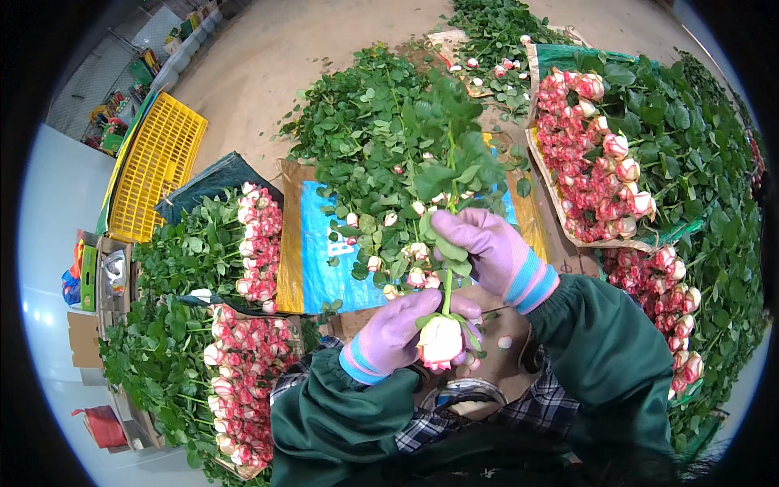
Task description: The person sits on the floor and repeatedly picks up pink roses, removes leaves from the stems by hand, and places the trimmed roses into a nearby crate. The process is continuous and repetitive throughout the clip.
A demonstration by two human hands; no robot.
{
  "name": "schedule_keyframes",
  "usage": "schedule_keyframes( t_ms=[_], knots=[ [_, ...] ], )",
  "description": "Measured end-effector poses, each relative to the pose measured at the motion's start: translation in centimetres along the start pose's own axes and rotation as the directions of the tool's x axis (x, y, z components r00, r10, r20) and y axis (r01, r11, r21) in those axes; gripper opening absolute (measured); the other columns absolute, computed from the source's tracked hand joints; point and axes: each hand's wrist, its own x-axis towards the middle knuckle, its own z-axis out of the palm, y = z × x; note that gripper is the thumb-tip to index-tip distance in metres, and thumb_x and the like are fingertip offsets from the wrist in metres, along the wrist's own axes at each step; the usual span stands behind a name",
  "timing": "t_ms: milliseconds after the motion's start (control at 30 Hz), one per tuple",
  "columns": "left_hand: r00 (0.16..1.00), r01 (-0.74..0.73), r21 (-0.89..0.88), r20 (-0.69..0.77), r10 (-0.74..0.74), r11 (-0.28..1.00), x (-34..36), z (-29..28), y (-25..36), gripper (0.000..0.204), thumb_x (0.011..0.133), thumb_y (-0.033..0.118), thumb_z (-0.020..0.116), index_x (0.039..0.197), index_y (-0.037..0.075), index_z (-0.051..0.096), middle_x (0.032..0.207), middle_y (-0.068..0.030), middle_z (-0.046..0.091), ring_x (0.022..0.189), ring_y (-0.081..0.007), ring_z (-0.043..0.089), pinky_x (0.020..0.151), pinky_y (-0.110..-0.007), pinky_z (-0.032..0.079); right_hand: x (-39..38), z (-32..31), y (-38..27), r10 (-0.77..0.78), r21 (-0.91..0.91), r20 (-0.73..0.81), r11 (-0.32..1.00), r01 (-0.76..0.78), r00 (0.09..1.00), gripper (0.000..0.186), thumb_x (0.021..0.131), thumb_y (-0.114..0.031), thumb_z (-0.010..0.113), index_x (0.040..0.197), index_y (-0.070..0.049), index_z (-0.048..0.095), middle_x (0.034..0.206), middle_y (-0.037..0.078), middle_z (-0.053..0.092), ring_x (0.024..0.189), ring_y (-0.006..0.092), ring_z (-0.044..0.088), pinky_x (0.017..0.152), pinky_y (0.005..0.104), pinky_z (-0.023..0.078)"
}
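A single white rose with pink-edged petals (441,341) hangs head down in front of me, its green leafy stem running up and away. My left hand (396,331), in a lilac glove with a blue-striped cuff, is closed round the stem just behind the bloom. Farther up the same stem, my right hand (485,245) in a matching glove pinches the stem and leaves between thumb and fingers. Beyond both hands lies a loose heap of leafy rose stems (357,122), some blooms facing me, on a blue and yellow sheet (318,280).
Stacked rows of pink-white roses (258,252) stand at left, with more bundles in wrapping (580,162) at right. A yellow plastic crate (158,166) leans at the far left, near cardboard boxes (83,339). More cut stems (507,40) lie on the floor at the back.
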Motion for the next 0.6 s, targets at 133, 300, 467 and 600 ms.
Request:
schedule_keyframes(
  t_ms=[133,300,467,600],
  knots=[
    [0.988,-0.142,-0.067,0.05,0.145,0.988,0.3,0.1,-0.6,0.046,0.101,0.033,0.041,0.131,-0.002,0.046,0.103,-0.0152,0.065,0.09,-0.0194,0.066,0.08,-0.029,0.053,0.2,0.0,-1.2,-0.084,0.073,0.024,0.994,0.082,0.996,0.037,0.088,-0.04,0.068,0.078,-0.004,0.062,0.071,0.0,0.06,0.061,0.0076,0.057,0.058,0.0234,0.047],
    [0.945,0.019,0.343,-0.314,0.096,0.939,1.1,0.2,-0.1,0.043,0.097,0.024,0.056,0.13,-0.001,0.047,0.096,-0.0024,0.063,0.086,-0.0062,0.057,0.075,-0.022,0.048,-0.3,0.2,-2.2,-0.027,-0.28,-0.108,0.96,-0.005,0.994,0.04,0.087,-0.037,0.069,0.095,0.001,0.06,0.075,0.001,0.06,0.059,0.0076,0.058,0.051,0.0222,0.046],
    [0.871,-0.272,0.526,-0.221,0.438,0.806,1.2,-1.5,-2.6,0.052,0.096,0.039,0.054,0.128,-0.002,0.048,0.098,-0.0004,0.061,0.087,-0.0078,0.055,0.078,-0.023,0.046,0.5,-1.0,-0.2,-0.099,-0.07,-0.058,0.993,0.094,0.993,0.035,0.087,-0.034,0.07,0.099,-0.003,0.059,0.076,0.0,0.06,0.059,0.0056,0.055,0.048,0.0198,0.043],
    [0.789,-0.26,0.52,-0.371,0.489,0.814,1.4,0.8,-0.5,0.049,0.099,0.036,0.047,0.13,-0.002,0.048,0.099,-0.0086,0.066,0.091,-0.0129,0.06,0.08,-0.027,0.049,-0.3,-1.6,-1.2,-0.162,0.076,0.001,0.984,0.161,0.987,0.037,0.089,-0.038,0.066,0.107,-0.006,0.061,0.074,-0.002,0.059,0.056,0.0031,0.049,0.047,0.0174,0.037]
  ],
)
